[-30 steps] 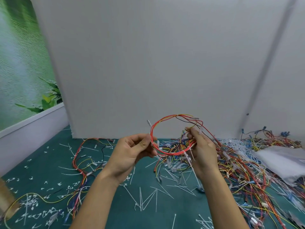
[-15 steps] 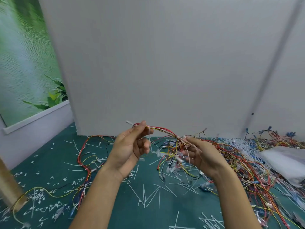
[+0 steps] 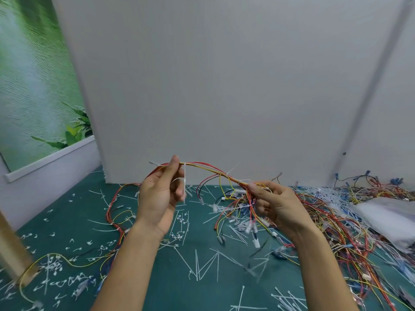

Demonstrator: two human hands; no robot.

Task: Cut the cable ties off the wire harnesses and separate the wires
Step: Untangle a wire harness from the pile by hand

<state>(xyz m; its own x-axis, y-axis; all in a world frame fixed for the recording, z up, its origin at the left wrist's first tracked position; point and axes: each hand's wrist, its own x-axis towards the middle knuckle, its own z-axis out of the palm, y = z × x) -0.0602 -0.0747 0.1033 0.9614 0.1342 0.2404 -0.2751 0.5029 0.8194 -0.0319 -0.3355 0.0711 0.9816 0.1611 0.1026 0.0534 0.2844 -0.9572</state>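
Green tabletop (image 3: 67, 221): covered with clipped white tie offcuts (image 3: 202, 265) below and between both grips. A grey partition (image 3: 224, 86) stands behind it.

Loose wire pile (image 3: 348, 221): spread to the outer side of the right grip, with a white bag (image 3: 386, 216) beyond it. A second red and yellow harness (image 3: 114, 212) lies below and outside the left grip.

Wire harness (image 3: 208, 170) in work: held clear of the tabletop, stretched as a shallow arch from one grip to the other. Its free connector ends hang below the right grip. Holding it taut likely serves to expose the remaining ties for cutting.

Left hand (image 3: 160, 196): grip closed on the harness, thumb and forefinger pinching the bundle at its upper left end.

Right hand (image 3: 277, 204): grip closed on the harness where the wires fan out; fingers curled round the bundle.

Cable tie (image 3: 184, 182): white, fastened round the bundle just inside the left grip, tail hanging straight down. A second tie (image 3: 231, 171) sits midway between the grips. No cutter is visible in either hand.

Change noted: one second ago the harness was coiled in a ring between the hands; it is now opened into a line, with the hands further apart.
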